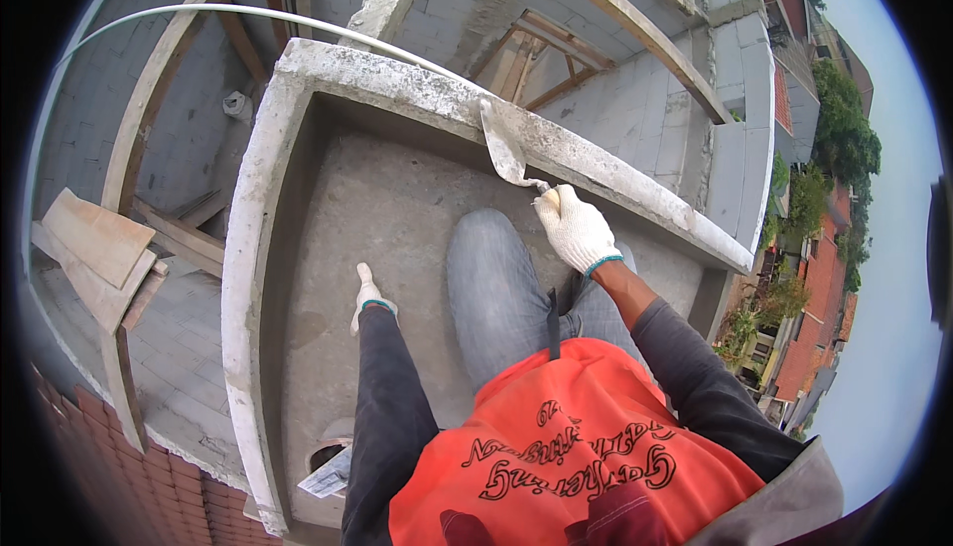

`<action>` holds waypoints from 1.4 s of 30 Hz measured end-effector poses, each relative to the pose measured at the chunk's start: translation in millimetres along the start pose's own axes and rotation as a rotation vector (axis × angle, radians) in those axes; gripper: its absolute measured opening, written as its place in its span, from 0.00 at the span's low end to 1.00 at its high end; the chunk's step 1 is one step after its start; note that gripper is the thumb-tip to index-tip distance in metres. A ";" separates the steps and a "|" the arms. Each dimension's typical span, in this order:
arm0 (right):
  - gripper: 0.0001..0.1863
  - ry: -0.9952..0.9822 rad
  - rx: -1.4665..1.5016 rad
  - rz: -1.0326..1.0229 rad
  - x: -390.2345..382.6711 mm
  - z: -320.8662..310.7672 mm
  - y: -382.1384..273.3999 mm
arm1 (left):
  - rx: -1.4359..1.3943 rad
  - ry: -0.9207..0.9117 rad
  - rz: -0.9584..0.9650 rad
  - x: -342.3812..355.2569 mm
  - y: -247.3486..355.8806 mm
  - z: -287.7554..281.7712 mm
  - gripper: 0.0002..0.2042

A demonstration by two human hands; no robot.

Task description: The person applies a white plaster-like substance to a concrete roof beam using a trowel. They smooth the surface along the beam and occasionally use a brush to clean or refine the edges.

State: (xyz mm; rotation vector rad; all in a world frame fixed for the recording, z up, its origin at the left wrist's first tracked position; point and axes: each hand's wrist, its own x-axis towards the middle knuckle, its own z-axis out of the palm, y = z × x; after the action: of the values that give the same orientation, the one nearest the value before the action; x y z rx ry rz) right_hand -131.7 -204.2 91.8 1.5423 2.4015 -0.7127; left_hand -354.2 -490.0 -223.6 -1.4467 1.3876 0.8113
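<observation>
In a knitted white glove, my right hand (578, 232) is wrapped round the handle of a trowel (504, 147). The trowel's mortar-stained blade lies against the inner top edge of a low concrete wall (586, 171). Over the grey cement floor, my left hand (373, 300), also gloved in white, holds nothing I can see. It shows mostly edge-on with its fingers apart. My bent, jeans-clad legs (496, 288) are between the two hands, inside the walled space.
A float-like flat tool (328, 471) lies beside a round opening near my left forearm. Beyond the wall drop grey block rooms crossed by timber beams (645, 25). A white pipe (328, 24) runs along the far wall. Boards (97, 240) rest at the left; roofs and trees stand right.
</observation>
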 end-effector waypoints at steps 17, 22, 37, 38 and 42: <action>0.23 -0.056 -0.094 -0.015 -32.2 -13.0 -6.6 | -0.113 0.066 -0.080 49.6 11.9 -11.6 0.87; 0.24 -0.142 -0.046 0.104 -46.0 -28.0 -26.5 | -0.040 0.049 -0.052 51.3 -3.2 -6.2 0.87; 0.24 -0.122 -0.054 0.021 -28.2 -15.3 -35.1 | -0.016 0.094 -0.078 1.5 -3.5 1.1 0.86; 0.24 -0.095 -0.016 0.074 -16.5 -13.7 -7.3 | -0.031 0.095 -0.058 12.1 -1.7 -1.9 0.87; 0.25 -0.102 0.038 0.098 -25.8 -24.6 -21.3 | -0.055 0.105 -0.061 24.4 -2.1 -10.3 0.88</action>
State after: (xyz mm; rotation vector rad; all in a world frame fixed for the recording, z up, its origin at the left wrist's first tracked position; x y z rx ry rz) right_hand -137.3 -219.9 129.8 1.5849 2.2354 -0.8014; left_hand -350.2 -508.4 -242.3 -1.5859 1.4014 0.7485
